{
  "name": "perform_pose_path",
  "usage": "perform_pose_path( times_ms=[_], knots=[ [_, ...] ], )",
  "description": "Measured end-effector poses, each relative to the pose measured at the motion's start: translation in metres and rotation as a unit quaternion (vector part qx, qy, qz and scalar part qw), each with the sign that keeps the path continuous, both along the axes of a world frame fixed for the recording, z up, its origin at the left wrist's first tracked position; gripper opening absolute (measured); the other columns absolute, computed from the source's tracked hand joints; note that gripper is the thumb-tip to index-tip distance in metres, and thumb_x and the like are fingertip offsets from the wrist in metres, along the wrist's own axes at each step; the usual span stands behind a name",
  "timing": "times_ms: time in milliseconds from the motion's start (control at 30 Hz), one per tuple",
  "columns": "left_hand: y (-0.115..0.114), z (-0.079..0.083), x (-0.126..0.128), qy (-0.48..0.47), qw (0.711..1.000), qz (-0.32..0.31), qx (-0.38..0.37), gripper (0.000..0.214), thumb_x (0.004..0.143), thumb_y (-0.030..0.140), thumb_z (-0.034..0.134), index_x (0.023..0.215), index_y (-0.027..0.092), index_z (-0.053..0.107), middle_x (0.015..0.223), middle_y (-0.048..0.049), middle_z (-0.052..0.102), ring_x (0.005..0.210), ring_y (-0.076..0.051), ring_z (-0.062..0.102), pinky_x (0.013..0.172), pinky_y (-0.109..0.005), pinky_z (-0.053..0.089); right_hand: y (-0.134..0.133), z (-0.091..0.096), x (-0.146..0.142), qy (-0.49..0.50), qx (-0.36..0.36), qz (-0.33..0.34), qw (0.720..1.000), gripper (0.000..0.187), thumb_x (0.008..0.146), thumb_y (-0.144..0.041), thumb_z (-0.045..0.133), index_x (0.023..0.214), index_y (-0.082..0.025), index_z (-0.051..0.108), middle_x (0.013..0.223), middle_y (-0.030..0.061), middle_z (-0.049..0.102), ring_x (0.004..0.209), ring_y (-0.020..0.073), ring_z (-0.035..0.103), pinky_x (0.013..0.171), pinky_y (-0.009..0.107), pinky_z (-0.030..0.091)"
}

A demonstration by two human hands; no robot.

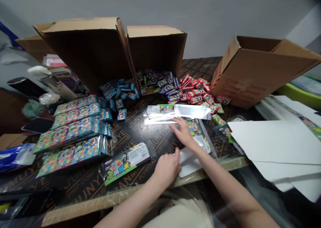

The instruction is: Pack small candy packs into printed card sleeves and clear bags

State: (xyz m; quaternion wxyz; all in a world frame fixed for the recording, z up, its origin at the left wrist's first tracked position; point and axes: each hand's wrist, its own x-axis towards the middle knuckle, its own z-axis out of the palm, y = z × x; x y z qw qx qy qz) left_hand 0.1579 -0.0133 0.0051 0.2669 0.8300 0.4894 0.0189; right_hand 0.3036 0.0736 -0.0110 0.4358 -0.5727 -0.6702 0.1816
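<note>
My left hand [167, 167] is curled on the near end of a white card [189, 161] at the table's front edge, thumb on top. My right hand [182, 131] lies flat, fingers stretched out, over a clear printed bag [200, 136] and reaches toward a silvery clear bag [175, 113] lying across the table. A printed bag with a white label [126, 162] lies left of my left hand.
Rows of filled colourful packs [72, 134] lie at the left. Small blue packets [117, 94], dark packets [157, 80] and red packets [195, 90] spill from tipped cardboard boxes [90, 50]. Another box [253, 70] stands right. White sheets [278, 141] overhang the right edge.
</note>
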Motion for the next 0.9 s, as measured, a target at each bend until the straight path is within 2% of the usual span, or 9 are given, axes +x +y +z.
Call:
perform_pose_path(
  times_ms=[100,167,267,367,567,633,700,767,900],
  knots=[
    [0.015,-0.006,0.001,0.004,1.0,0.013,-0.008,0.028,0.076,0.021,0.053,0.103,0.015,0.057,0.084,-0.0157,0.065,0.084,-0.029,0.06,0.076,-0.039,0.041,-0.012,-0.001,0.059,-0.062,0.004,-0.17,0.984,0.045,0.078,-0.047,0.053,0.111,-0.016,0.057,0.107,0.0133,0.058,0.103,0.026,0.052,0.091,0.041,0.038],
    [0.029,-0.009,-0.001,-0.007,0.999,0.028,-0.014,0.016,0.077,0.021,0.049,0.087,0.016,0.061,0.083,-0.0147,0.065,0.085,-0.029,0.06,0.076,-0.039,0.041,-0.026,-0.011,0.093,-0.107,-0.065,-0.248,0.961,0.067,0.068,-0.054,0.06,0.121,-0.015,0.049,0.102,0.0147,0.057,0.097,0.0291,0.054,0.084,0.043,0.041],
    [0.05,-0.015,-0.004,-0.035,0.998,0.046,-0.036,0.018,0.078,0.023,0.046,0.073,0.016,0.062,0.077,-0.0129,0.065,0.081,-0.028,0.061,0.072,-0.036,0.041,-0.046,-0.032,0.116,-0.129,-0.164,-0.23,0.95,0.087,0.058,-0.05,0.068,0.132,-0.016,0.037,0.09,0.0097,0.057,0.082,0.027,0.058,0.073,0.041,0.045],
    [0.07,-0.023,-0.004,-0.069,0.993,0.051,-0.082,0.024,0.077,0.03,0.048,0.063,0.016,0.061,0.064,-0.0079,0.063,0.07,-0.024,0.061,0.064,-0.03,0.041,-0.055,-0.04,0.12,-0.084,-0.177,-0.195,0.961,0.079,0.061,-0.038,0.066,0.132,-0.019,0.037,0.073,0.0009,0.056,0.065,0.0203,0.057,0.068,0.037,0.047],
    [0.1,-0.032,0.003,-0.119,0.972,0.042,-0.199,0.028,0.072,0.036,0.052,0.053,0.016,0.058,0.05,0.0003,0.056,0.057,-0.018,0.056,0.052,-0.023,0.038,-0.06,0.022,0.147,0.099,-0.006,-0.273,0.957,0.066,0.069,-0.033,0.06,0.13,-0.021,0.039,0.068,-0.0002,0.058,0.06,0.0161,0.056,0.065,0.033,0.047],
    [0.107,-0.032,0.011,-0.127,0.966,0.044,-0.222,0.027,0.07,0.036,0.054,0.052,0.017,0.058,0.05,0.0007,0.056,0.054,-0.017,0.054,0.051,-0.023,0.038,-0.064,0.035,0.149,0.182,-0.002,-0.239,0.954,0.07,0.068,-0.034,0.063,0.132,-0.022,0.036,0.07,-0.0002,0.057,0.059,0.0149,0.055,0.061,0.03,0.048],
    [0.112,-0.031,0.022,-0.133,0.964,0.056,-0.222,0.026,0.068,0.036,0.056,0.051,0.017,0.056,0.048,0.0008,0.054,0.052,-0.017,0.054,0.051,-0.024,0.037,-0.067,0.029,0.141,0.219,-0.047,-0.189,0.956,0.073,0.069,-0.036,0.061,0.134,-0.021,0.031,0.067,-0.0015,0.056,0.056,0.0148,0.055,0.059,0.031,0.048],
    [0.115,-0.03,0.03,-0.139,0.967,0.079,-0.198,0.023,0.066,0.035,0.059,0.052,0.017,0.055,0.049,0.0001,0.054,0.054,-0.018,0.054,0.054,-0.024,0.037,-0.069,0.006,0.127,0.158,-0.1,-0.184,0.965,0.07,0.071,-0.037,0.057,0.134,-0.019,0.03,0.064,-0.0018,0.055,0.056,0.0167,0.056,0.06,0.033,0.049],
    [0.113,-0.022,0.023,-0.172,0.97,0.138,-0.105,0.019,0.071,0.036,0.058,0.074,0.018,0.058,0.061,-0.0027,0.058,0.066,-0.021,0.056,0.064,-0.027,0.037,-0.069,-0.035,0.111,-0.131,-0.137,-0.236,0.953,0.063,0.072,-0.038,0.055,0.13,-0.019,0.039,0.081,0.0068,0.057,0.074,0.0251,0.057,0.07,0.041,0.046]
  ],
)
